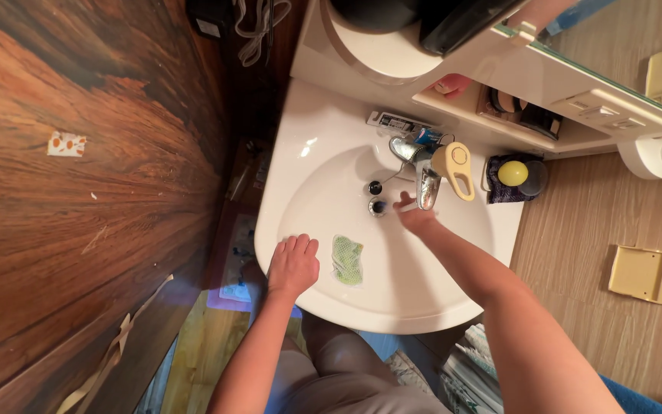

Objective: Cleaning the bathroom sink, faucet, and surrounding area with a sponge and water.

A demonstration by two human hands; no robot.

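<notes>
Right now your left hand (293,265) lies flat on the near rim of the white sink (300,201), fingers (301,247) stretched out side by side and pinching nothing. Just beside it, down in the basin, sits the green mesh scrubber (347,260), apart from that hand and lying limp against the porcelain. Your right hand (414,215) reaches under the chrome faucet (426,179), close to the drain (378,205); its fingers look loosely curled, and whether they grip anything you cannot tell from this angle.

Judging by its look, the scrubber will be very light, soft and easily crushed, with an open weave that gives plenty of purchase even when wet. Nothing about it seems fragile. You could take it anywhere, though bunching its middle between thumb and fingers would probably hold best, since an edge may just stretch and sag.

Expect the basin wall to be slick, so the scrubber may slide toward the drain if nudged. A cream cup (456,165) hangs on the faucet, and a yellow ball (512,173) rests on the ledge to the right.
</notes>
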